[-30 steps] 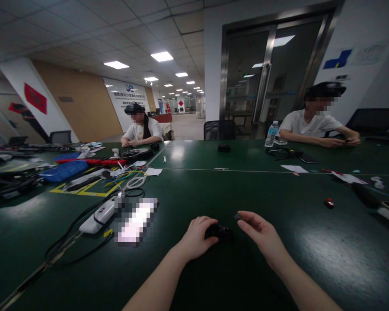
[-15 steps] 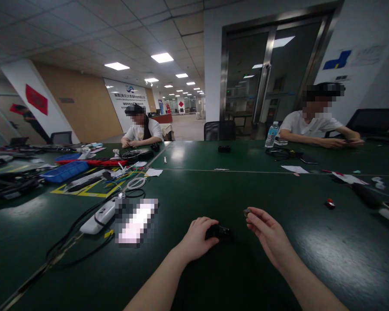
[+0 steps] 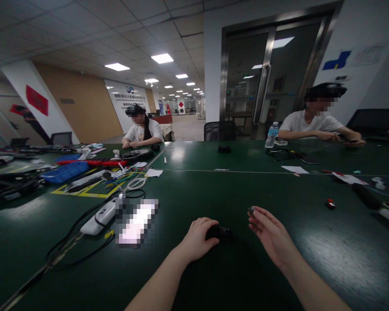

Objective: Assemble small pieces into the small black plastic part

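On the green table, my left hand (image 3: 199, 237) is closed round the near end of a small black box-like device (image 3: 223, 232); part of it is hidden under my fingers, and its exact kind is unclear. To its right and slightly raised, my right hand (image 3: 272, 235) pinches a small grey piece (image 3: 251, 210) between thumb and fingertips. That piece is too small and dark to name. The two hands are apart, with bare tabletop between them.
Left of my hands lie a lit phone (image 3: 138, 222), a white power strip (image 3: 103, 216) with black cables, and a blue tray (image 3: 65, 171). A red-and-black object (image 3: 330, 204) sits to the right. A water bottle (image 3: 272, 135) stands farther back; two people sit across the table.
My right hand has moved slightly right with the small grey piece and turned a little. My left hand stays on the black device. The person at right has shifted their hands.
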A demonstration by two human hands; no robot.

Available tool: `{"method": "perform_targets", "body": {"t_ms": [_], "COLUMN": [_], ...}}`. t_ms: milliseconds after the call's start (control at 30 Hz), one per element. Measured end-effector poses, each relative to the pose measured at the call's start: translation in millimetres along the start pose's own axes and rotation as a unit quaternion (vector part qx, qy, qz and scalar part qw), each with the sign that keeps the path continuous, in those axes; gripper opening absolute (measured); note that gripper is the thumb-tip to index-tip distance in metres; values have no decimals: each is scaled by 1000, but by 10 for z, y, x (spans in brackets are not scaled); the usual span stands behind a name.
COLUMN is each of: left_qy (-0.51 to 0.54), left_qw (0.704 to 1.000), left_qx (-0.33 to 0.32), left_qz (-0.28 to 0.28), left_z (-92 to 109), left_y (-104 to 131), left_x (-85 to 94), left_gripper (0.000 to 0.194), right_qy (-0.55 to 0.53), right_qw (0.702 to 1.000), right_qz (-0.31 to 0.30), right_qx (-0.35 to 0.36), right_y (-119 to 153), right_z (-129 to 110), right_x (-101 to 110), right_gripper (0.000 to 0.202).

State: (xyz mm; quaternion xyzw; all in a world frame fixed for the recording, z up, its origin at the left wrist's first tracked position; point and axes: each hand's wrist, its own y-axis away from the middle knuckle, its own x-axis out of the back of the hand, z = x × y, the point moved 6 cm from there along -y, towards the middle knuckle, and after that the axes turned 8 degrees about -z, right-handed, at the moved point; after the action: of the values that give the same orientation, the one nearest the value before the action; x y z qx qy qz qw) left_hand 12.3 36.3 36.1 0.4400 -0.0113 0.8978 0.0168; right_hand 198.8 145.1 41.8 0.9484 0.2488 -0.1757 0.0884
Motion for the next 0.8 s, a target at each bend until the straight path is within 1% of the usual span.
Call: {"method": "perform_targets", "body": {"t_ms": [133, 300, 400, 633, 800], "left_qy": [-2, 5, 11, 12, 17], "left_qw": [1000, 1000, 1000, 1000, 1000], "left_qx": [1, 2, 5, 13, 7], "left_qz": [-3, -4, -9, -22, -18], "left_z": [-14, -26, -18, 6, 31], "left_y": [-7, -7, -6, -1, 16], "left_x": [-11, -11, -3, 2, 22], "left_gripper": [47, 47, 47, 46, 47], "right_qy": [-24, -29, -32, -105, -92], "right_qw": [1000, 999, 999, 994, 995], "right_qz": [10, 24, 22, 15, 14], "right_qx": [-9, -8, -7, -28, -30], "right_y": [-6, -6, -19, -33, -11], "right_z": [5, -12, 1, 72, 68], "right_x": [17, 33, 50, 58, 13], "right_gripper": [30, 26, 25, 25, 26]}}
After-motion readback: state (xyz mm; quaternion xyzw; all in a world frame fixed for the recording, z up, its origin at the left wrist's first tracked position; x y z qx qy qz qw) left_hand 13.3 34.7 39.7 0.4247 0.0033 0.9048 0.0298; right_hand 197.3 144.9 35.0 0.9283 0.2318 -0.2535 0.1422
